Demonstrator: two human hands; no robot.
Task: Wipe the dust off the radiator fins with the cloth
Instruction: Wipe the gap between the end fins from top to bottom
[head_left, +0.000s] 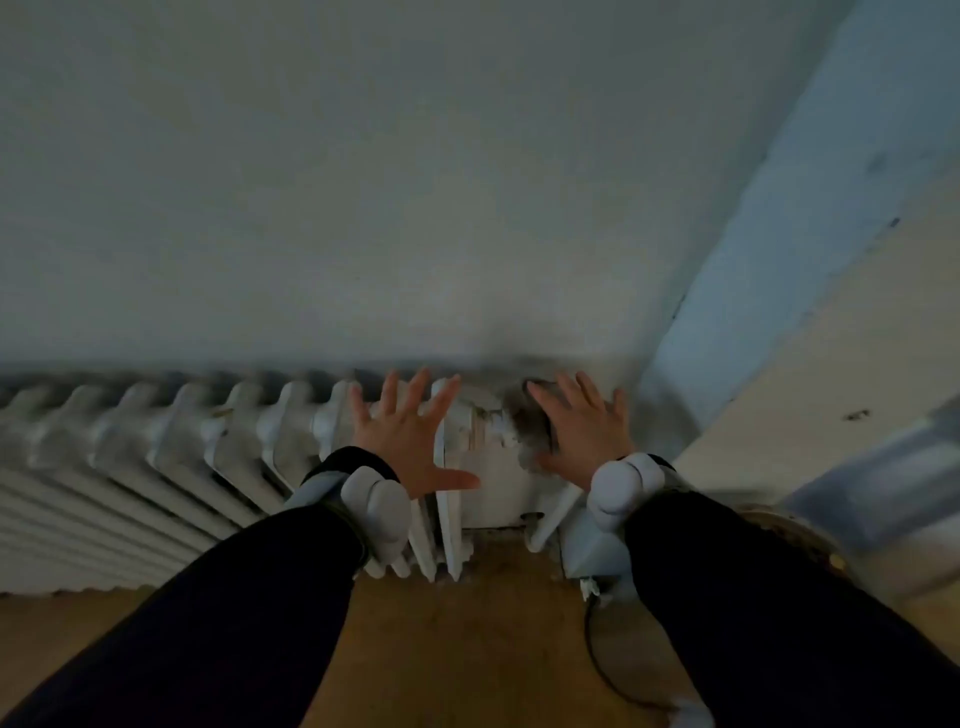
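- where's the cloth (527, 423)?
- grey, blurred, under the right hand (584, 431), fingers flat and spread, at the end of the radiator (182, 431).
- and the left hand (405, 441)?
- fingers wide over the fins (291, 415), holding nothing.

White ribbed metal radiator (156, 447) against pale plaster wall (363, 208), above brown wooden floor (467, 649); left hand (410, 447) over its right end, right hand (582, 436) just rightward.

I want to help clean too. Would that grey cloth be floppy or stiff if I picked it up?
Probably floppy: the grey cloth drapes unevenly over the radiator end under the flat right hand. Its fuzzy look suggests it won't slip much. It is blurry, so I'm unsure.
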